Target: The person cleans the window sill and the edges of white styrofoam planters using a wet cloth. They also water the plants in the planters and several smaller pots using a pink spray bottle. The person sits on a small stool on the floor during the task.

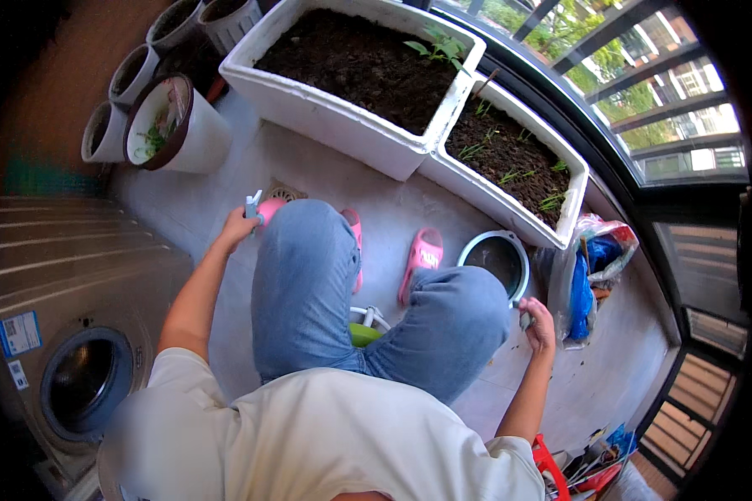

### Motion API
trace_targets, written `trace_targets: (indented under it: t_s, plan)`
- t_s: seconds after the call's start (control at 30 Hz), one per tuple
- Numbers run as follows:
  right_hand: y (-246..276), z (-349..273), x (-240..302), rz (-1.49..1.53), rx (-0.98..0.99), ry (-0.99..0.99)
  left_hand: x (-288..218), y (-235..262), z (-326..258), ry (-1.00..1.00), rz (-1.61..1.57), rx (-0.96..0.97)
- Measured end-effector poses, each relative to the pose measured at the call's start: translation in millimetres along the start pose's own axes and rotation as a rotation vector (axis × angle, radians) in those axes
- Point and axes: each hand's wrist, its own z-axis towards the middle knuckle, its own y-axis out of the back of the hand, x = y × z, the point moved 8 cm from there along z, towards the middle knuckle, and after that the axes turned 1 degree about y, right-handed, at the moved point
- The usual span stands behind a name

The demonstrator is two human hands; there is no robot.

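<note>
My left hand (239, 230), out past my left knee, is closed around a spray bottle (251, 213) with a pale blue-grey trigger head. A rounded pink part (271, 208) shows beside it, partly hidden by my knee; I cannot tell whether it is the bottle's body. Beside my right knee, my right hand (540, 325) has its fingers curled around something small and dark grey-green that I cannot make out. Just ahead of that hand stands a round bucket (522, 282) with a pale rim and a dark inside.
Two white foam planters (334, 138) (570, 219) hold dark soil and small green plants. Several pots and a white bin (200, 142) stand at the far left. A washing machine (25, 275) is on the left. Filled plastic bags (589, 267) lie at right, below the barred window (643, 92).
</note>
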Motion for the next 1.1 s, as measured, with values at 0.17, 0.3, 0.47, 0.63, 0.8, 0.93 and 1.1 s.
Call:
trace_targets:
  t_s: [0.17,0.3,0.47,0.63,0.8,0.93,1.1]
  plan:
    - [-76,-33,48,0.289,0.159,0.127,10,9,29,0.036,-0.062,-0.032]
    - [-94,-37,76,0.569,0.203,0.127,-22,-8,22,0.094,0.026,0.049]
    - [-126,-38,117,0.655,0.256,0.153,-5,-10,40,0.087,-0.077,0.115]
    - [-187,-32,160,0.390,0.350,0.241,36,11,64,0.075,-0.099,0.105]
    - [-228,-56,202,0.213,0.350,0.371,-3,11,36,-0.099,0.035,0.075]
    - [-244,-85,212,0.365,0.332,0.386,-13,4,37,-0.140,0.092,0.232]
    - [-212,-109,215,0.402,0.235,0.468,-40,-11,21,-0.304,0.011,0.381]
